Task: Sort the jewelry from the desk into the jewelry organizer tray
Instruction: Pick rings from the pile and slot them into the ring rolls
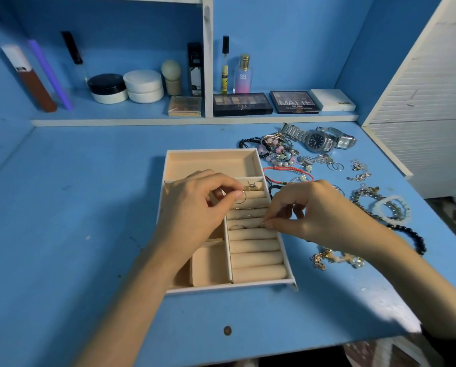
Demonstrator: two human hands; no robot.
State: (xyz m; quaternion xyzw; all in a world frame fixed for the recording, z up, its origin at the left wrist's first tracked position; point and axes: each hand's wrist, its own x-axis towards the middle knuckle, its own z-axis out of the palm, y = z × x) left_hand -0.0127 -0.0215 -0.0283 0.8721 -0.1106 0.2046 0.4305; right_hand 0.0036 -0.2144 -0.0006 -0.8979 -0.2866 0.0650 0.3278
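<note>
A beige jewelry organizer tray (211, 165) with a white rim lies in the middle of the blue desk. Its right side has ring rolls (256, 256). My left hand (195, 207) hovers over the tray and pinches a thin hoop ring (240, 198) above the upper rolls. My right hand (306, 210) pinches a small ring (263, 224) at the right end of a middle roll. A spiked ring (252, 186) sits in the top roll slot, and thin rings lie between the rolls. Loose jewelry lies to the right: watches (319, 140), beaded bracelets (277, 152), a red cord bracelet (290, 170).
More bracelets (393, 207), black beads (412, 237) and a gold chain (332, 258) lie on the desk at the right. A shelf behind holds cosmetic jars (126, 87), bottles (244, 74) and eyeshadow palettes (241, 103). A white slatted panel (420, 102) stands at the right edge.
</note>
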